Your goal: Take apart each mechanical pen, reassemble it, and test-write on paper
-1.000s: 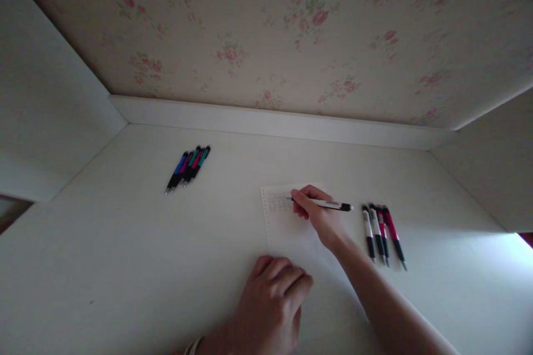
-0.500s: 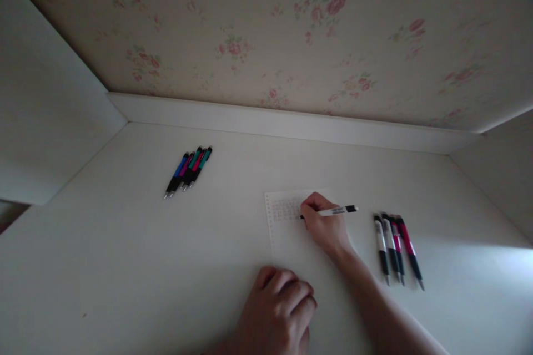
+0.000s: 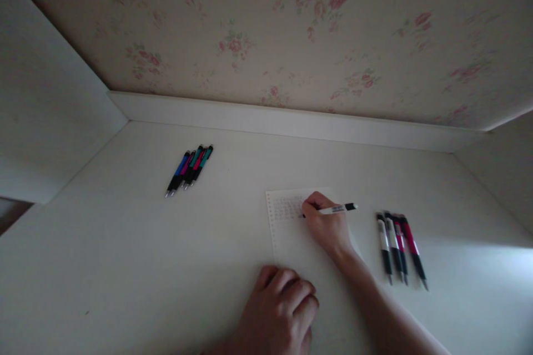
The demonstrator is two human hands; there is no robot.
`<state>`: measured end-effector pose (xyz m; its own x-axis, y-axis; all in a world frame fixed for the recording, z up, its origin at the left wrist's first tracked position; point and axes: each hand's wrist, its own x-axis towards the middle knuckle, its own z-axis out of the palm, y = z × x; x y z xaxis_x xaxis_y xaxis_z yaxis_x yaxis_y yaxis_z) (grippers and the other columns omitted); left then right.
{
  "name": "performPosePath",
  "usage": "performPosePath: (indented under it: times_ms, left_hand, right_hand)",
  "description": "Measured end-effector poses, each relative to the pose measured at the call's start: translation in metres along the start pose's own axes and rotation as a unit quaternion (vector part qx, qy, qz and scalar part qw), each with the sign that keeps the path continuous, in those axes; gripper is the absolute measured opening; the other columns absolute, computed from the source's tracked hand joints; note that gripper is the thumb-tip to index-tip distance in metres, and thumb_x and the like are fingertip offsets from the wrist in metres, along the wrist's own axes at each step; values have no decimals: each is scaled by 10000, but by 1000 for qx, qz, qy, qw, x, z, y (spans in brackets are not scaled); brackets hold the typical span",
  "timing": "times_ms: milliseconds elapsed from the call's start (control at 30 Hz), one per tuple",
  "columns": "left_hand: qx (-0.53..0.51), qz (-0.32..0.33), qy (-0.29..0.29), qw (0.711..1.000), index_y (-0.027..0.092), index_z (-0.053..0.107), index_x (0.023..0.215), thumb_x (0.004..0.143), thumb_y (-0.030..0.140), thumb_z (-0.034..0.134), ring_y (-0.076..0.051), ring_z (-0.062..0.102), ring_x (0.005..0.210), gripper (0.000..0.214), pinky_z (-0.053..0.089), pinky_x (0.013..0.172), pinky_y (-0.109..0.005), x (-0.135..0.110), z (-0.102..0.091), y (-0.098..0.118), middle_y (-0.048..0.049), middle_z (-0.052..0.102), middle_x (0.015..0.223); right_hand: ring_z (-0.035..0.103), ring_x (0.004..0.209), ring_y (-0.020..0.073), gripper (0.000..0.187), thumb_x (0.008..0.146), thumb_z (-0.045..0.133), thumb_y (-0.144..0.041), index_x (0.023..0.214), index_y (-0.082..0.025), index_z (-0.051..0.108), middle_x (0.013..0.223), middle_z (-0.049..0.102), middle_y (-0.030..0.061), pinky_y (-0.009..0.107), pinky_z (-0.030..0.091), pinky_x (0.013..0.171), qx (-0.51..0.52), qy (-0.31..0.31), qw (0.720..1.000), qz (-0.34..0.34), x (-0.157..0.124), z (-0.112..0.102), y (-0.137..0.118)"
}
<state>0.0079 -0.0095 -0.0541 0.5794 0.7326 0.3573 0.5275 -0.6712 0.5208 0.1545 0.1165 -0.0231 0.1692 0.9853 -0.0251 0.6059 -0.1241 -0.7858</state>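
Note:
A white ballpoint pen [image 3: 333, 209] with black ends is pinched in my right hand [image 3: 327, 224], its tip down on a sheet of loose-leaf paper [image 3: 287, 236]. Rows of small handwriting fill the upper part of the sheet, beside the pen tip. The holes run along the paper's left edge. Over the sheet's lower end rests my left hand [image 3: 283, 308], knuckles up and fingers curled in. My left fingertips are mostly hidden, and no object shows in them.
Several pens [image 3: 191, 167] in blue, purple, green and red lie bunched at the far left. White and pink pens [image 3: 400, 247] lie side by side right of my right forearm. A white desk [image 3: 145, 266] meets a low ledge [image 3: 250, 118] below floral wallpaper, with a white panel [image 3: 45, 100] at left.
The whole view has shifted very slightly. My right hand stays at nearly the same spot on the paper with the pen, and my left hand has hardly moved.

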Motion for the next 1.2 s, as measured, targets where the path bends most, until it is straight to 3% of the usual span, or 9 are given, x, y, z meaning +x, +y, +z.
performPosePath:
  times_ms: [500,767,867,967,1067,1133,1200]
  left_hand:
    - [-9,-6,21,1000,194,605,908,827,172,687,-182,597,885,118,371,801,-361,1,0,0,32,734,989]
    - [-10,-6,23,1000,199,611,935,835,164,678,-176,602,890,126,377,794,-360,1,1,0,36,734,996]
    - [-13,-9,34,999,204,611,908,866,186,657,-178,609,873,65,383,790,-358,4,0,2,31,736,951]
    - [-28,-25,32,999,204,621,941,907,282,623,-199,616,859,85,398,790,-365,6,-3,4,4,730,906]
    - [-41,-46,30,998,180,629,1056,977,419,498,-234,616,851,284,411,783,-388,7,-6,7,-41,722,898]
    - [-50,-59,31,997,170,635,1072,1022,501,350,-251,616,845,439,416,779,-400,7,-9,8,-63,716,880]
    - [-62,-62,33,996,176,647,1009,1034,563,214,-256,616,829,582,421,778,-402,8,-12,8,-70,708,846]
  right_hand:
    - [439,488,137,188,722,489,-285,546,-225,517,470,470,-50,262,293,488,7,17,1000,-4,-1,0,2]
    - [475,507,146,175,722,543,-276,556,-221,542,496,519,-40,257,321,491,54,43,998,2,0,1,9]
    - [495,506,152,138,773,539,-294,661,-222,574,519,538,-40,249,356,476,94,67,993,10,0,0,13]
    - [495,459,148,230,871,527,-399,972,-217,624,556,596,-49,243,379,438,135,60,989,1,-2,-1,14]
    - [520,428,134,330,963,468,-447,1124,-217,642,580,663,-32,240,409,457,88,24,992,-86,-11,-2,12]
    - [539,426,122,340,1010,429,-401,940,-211,702,530,641,-19,235,400,478,-6,4,977,-214,-20,-2,10]
    - [529,414,112,405,1016,466,-366,706,-206,671,474,597,-14,241,362,481,-83,0,943,-324,-28,-1,9]
